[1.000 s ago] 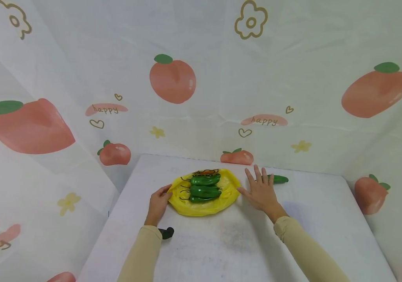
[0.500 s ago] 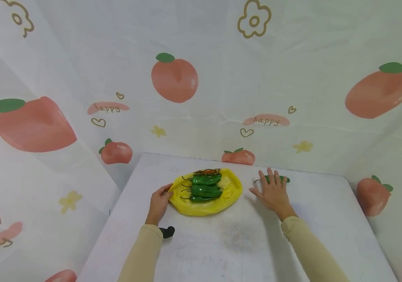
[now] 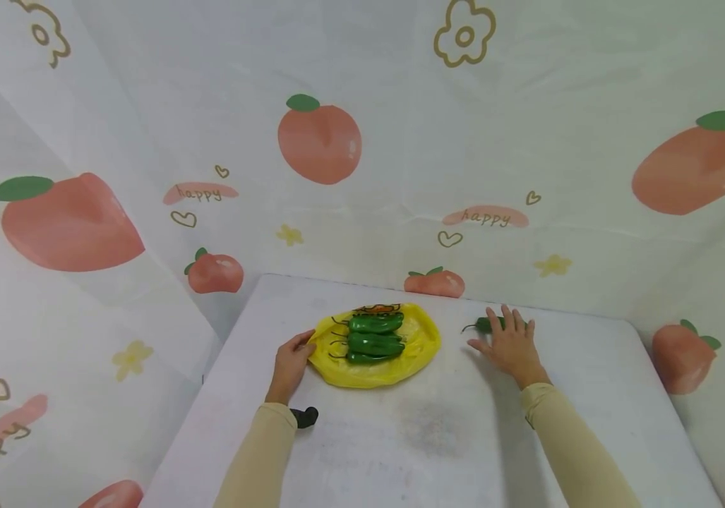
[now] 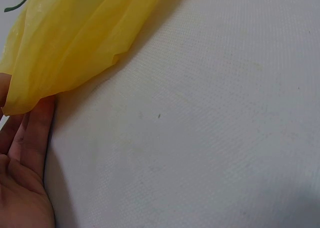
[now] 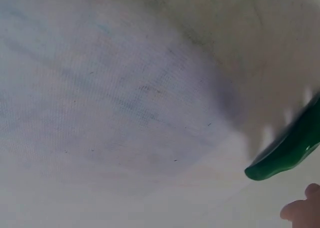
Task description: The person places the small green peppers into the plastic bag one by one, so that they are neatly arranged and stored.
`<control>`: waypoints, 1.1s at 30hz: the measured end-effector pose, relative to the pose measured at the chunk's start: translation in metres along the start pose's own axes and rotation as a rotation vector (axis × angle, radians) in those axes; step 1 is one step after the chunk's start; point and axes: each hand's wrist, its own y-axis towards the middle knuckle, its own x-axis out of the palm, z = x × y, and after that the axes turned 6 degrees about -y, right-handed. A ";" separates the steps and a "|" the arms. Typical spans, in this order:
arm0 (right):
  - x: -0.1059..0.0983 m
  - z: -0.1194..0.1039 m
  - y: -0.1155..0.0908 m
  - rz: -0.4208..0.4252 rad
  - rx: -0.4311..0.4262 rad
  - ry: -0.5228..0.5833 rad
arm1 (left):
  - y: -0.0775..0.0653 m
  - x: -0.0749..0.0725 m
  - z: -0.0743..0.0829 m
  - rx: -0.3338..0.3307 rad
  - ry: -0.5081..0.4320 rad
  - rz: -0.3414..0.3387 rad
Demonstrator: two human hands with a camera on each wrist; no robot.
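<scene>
A yellow plastic bag lies spread on the table, three long green peppers side by side on or in it, stems to the left. My left hand pinches the bag's left edge; in the left wrist view, fingers sit behind the yellow plastic. Farther right, another green pepper lies near the back edge. Over it is my right hand, fingers spread and hiding its middle. The right wrist view has that pepper apart from the visible fingertips.
A black curved object pokes out from beneath my left wrist, mostly hidden. The white table meets a fruit-printed cloth wall at the back, with more cloth at both sides.
My right hand has moved right, away from the bag's right side, and is now over the lone pepper. My left hand keeps its pinch on the bag's edge.
</scene>
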 end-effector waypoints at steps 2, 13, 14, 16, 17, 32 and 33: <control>0.000 0.004 0.000 -0.007 0.001 0.001 | 0.000 0.001 -0.001 -0.004 -0.010 0.002; 0.001 0.014 0.000 0.011 0.018 0.056 | 0.002 0.000 -0.003 0.008 0.001 0.009; 0.001 0.014 0.000 0.013 0.023 0.057 | 0.003 0.000 -0.003 0.009 0.002 0.006; 0.002 0.015 0.001 0.014 0.032 0.060 | 0.004 0.000 -0.004 0.011 0.002 0.005; 0.003 0.016 0.002 0.013 0.035 0.063 | 0.004 0.000 -0.004 0.013 0.005 0.004; 0.003 0.015 0.012 0.037 0.031 0.069 | 0.004 -0.001 -0.002 0.006 -0.005 0.004; 0.003 0.015 0.012 0.038 0.032 0.070 | 0.004 -0.001 -0.001 0.003 -0.002 0.004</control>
